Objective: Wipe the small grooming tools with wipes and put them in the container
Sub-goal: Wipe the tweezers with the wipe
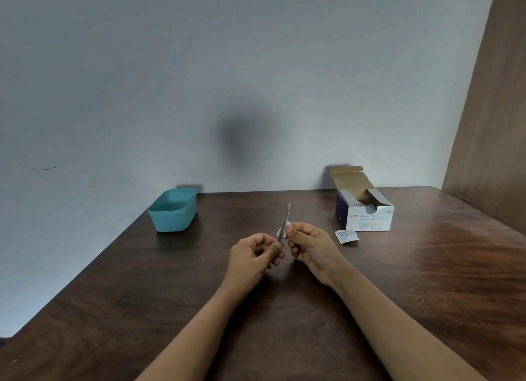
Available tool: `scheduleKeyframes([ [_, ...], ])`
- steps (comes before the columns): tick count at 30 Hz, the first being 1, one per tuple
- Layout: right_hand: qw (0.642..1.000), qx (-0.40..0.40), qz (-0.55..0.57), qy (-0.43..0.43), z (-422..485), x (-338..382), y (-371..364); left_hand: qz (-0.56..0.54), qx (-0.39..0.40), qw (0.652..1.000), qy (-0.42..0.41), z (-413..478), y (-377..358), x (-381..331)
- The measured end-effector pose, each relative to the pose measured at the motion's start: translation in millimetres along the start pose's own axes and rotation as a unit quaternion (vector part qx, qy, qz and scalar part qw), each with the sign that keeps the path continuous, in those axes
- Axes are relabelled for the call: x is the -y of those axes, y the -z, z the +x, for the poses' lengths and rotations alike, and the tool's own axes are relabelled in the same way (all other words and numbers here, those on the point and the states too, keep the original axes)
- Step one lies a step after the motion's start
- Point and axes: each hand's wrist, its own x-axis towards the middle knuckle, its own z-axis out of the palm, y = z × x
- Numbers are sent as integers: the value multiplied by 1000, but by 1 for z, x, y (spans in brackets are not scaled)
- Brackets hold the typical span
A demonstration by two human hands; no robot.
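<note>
Pinching a slim metal tool [284, 222], left hand [254, 257] steadies while right hand [308, 245] grips a white wipe [280, 232] on it

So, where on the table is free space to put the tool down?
Bare wood lies between the teal container and the swab box, beyond the tool that the left hand pinches and the wipe in the right hand. The near table, at both sides, is bare too. Crowded: in front of the box, where a torn wrapper lies.

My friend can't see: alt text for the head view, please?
The left hand pinches a slim metal tool while the right hand presses a white wipe to it; a teal container and swab box sit behind.
</note>
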Motion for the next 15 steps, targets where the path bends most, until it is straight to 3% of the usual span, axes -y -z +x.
scheduleKeyframes([
  [15,996,74,-50,-1,1,-3,4,-52,7,998,19,2,1,3],
])
